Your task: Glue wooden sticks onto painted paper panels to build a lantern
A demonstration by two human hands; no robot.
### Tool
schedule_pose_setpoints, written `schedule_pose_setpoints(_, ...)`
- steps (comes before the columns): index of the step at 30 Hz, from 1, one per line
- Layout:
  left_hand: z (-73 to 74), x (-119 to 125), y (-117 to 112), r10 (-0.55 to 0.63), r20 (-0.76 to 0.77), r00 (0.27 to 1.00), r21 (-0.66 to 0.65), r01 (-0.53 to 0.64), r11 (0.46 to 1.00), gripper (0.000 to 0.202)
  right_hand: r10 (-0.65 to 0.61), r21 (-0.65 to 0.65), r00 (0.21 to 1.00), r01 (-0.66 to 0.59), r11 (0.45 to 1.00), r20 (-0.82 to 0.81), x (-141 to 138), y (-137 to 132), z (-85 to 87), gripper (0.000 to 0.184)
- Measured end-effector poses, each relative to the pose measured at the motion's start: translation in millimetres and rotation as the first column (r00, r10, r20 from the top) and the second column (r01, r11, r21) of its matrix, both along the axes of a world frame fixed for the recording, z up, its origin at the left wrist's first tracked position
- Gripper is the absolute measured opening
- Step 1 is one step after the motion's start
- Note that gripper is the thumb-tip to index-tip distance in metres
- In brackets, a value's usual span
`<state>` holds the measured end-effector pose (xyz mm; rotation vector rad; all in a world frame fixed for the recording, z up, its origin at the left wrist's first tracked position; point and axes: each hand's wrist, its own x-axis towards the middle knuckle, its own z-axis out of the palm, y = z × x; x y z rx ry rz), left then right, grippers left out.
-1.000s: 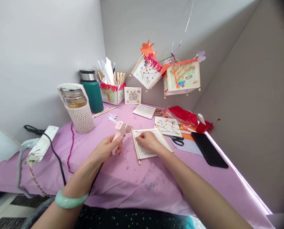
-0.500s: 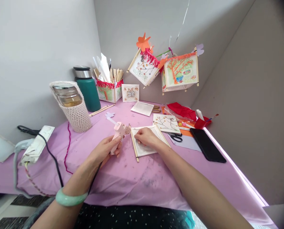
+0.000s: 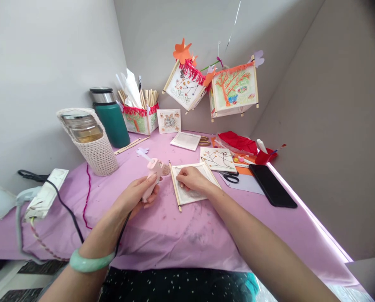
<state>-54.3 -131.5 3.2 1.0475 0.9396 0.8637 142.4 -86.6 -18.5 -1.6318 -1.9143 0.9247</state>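
My left hand (image 3: 139, 192) is wrapped round a pink glue gun (image 3: 154, 167), with a clear glue stick poking out of its back. The gun's nozzle end points right, close to the upper end of a wooden stick (image 3: 175, 191). That stick runs along the left side of a white square panel (image 3: 192, 198) lying on the table; a second wooden stick (image 3: 210, 171) lines its right side. Over the panel, my right hand (image 3: 191, 178) has its fingers curled and pinched by the left stick. Whatever they grip is hidden.
Beyond the panel lie a blank white frame (image 3: 185, 141), a branch-painted panel (image 3: 218, 160), scissors (image 3: 230, 177) and a black phone (image 3: 272, 186). Left stand a knit-covered glass jar (image 3: 101, 153) and a green bottle (image 3: 112, 126). Decorated lanterns (image 3: 234, 90) hang above. The gun's cord (image 3: 123, 235) trails below my left wrist.
The view has shifted slightly, so everything sits a little further left. Both hands keep nearly the same position by the panel, the glue gun still held in my left.
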Motion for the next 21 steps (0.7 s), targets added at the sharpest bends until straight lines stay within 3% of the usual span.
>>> schedule_pose_setpoints(21,4.7,12.4,1.4,0.012,-0.025,1.000,-0.038,-0.013,0.999,0.040,0.023,0.010,0.999,-0.023,1.000,0.029,0.2,-1.5,1.3,0.020)
